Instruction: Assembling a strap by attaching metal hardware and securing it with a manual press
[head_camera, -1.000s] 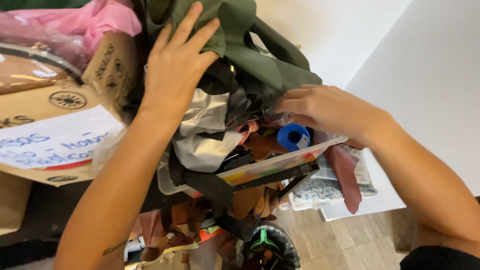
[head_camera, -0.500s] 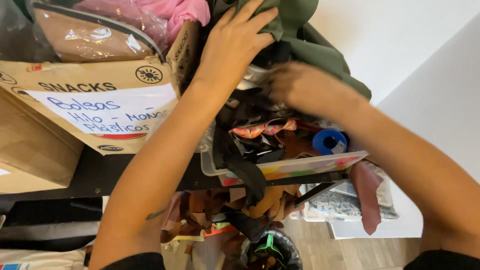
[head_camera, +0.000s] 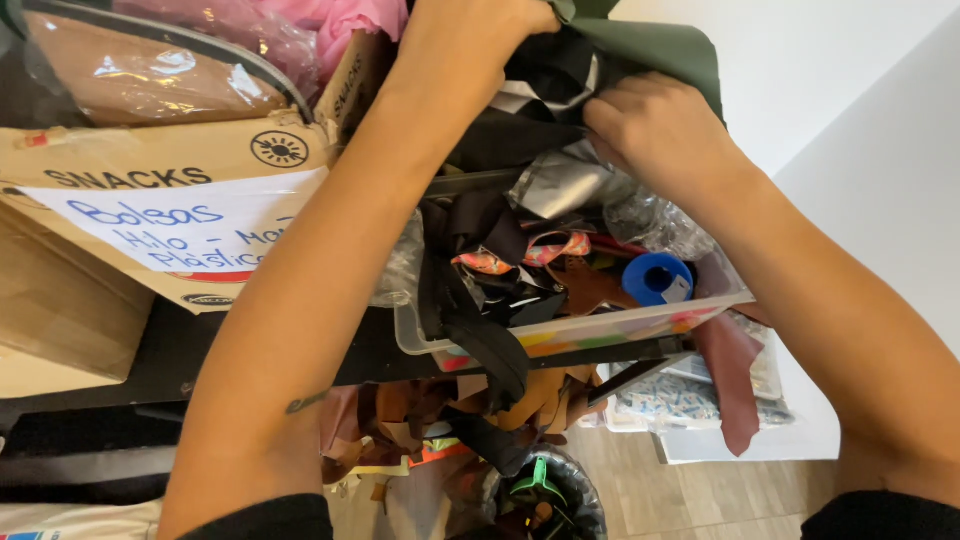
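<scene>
Green cloth: the dark green cloth (head_camera: 650, 55) lies at the top of the pile, and both hands are on it.
Left fingers: they curl over the top edge of the cloth; the tips are cut off, so the grip looks closed but is hard to see.
Left hand (head_camera: 470, 40): it sits high, beside the cardboard box (head_camera: 170, 170).
Right fingers (head_camera: 610, 110): bent and pressed together, pinching the cloth and dark scraps.
Right hand (head_camera: 665, 135): just right of the left hand.
Clear bin (head_camera: 560, 335): under both hands, full of straps and scraps.
Blue tape roll (head_camera: 657, 278): in the bin, below the right hand.
Pink bag (head_camera: 330, 20): behind the box.
</scene>
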